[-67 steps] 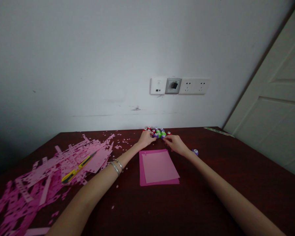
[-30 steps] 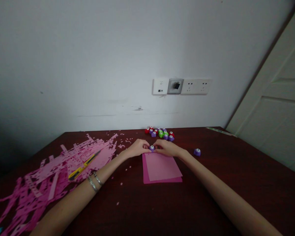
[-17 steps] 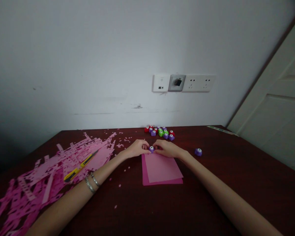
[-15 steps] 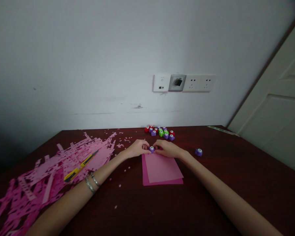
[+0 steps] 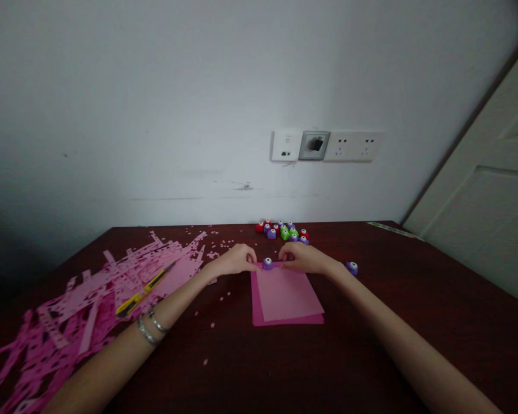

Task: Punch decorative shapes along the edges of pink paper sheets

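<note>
A small purple craft punch [image 5: 267, 263] with a white button stands at the top edge of the paper, between my hands and held by neither. Under it are stacked pink sheets: a light pink sheet [image 5: 287, 296] over a darker pink sheet [image 5: 258, 313], slightly askew. My left hand [image 5: 237, 260] is just left of the punch, fingers curled and thumb apart from them, its thumb tip by the paper's top left corner. On the other side, my right hand [image 5: 304, 257] has its thumb over the top edge and its curled fingers apart from the thumb.
Several red, green and purple punches [image 5: 285, 233] cluster near the wall. Another purple punch [image 5: 351, 268] lies beyond my right wrist. At left, a yellow utility knife [image 5: 144, 290] rests on a heap of punched pink strips [image 5: 60, 322]. Tiny pink cut-outs [image 5: 213, 254] dot the dark table [image 5: 242, 374].
Both hands have let go of the purple punch and drawn apart, the left leftward and the right rightward. The punch stays at the top edge of the paper.
</note>
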{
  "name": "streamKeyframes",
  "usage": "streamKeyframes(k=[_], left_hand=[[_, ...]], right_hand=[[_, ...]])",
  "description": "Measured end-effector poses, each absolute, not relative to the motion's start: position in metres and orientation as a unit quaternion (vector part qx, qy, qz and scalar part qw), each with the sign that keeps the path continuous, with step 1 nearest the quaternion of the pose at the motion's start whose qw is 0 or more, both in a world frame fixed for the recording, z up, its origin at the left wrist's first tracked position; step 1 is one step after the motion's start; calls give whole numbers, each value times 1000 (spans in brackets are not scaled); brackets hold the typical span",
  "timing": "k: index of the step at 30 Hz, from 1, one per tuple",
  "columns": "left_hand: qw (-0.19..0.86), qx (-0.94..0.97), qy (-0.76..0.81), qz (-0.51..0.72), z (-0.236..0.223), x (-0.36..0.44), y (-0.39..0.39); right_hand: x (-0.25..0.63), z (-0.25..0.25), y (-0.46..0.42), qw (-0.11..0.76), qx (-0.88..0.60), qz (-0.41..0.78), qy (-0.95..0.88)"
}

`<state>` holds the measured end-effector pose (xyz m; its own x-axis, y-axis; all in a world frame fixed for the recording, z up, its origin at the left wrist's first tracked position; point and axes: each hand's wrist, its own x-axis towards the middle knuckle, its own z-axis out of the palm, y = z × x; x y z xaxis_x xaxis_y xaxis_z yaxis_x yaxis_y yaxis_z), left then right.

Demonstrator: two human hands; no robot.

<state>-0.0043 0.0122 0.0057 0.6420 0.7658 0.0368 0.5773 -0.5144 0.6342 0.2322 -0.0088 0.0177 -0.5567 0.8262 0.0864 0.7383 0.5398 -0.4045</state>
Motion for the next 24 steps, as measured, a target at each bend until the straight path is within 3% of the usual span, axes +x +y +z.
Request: streamKeyframes(k=[24], left_hand=[[319, 816, 466, 124, 2, 7, 4]], right_hand=[[233, 9, -7, 82, -455, 233, -856]])
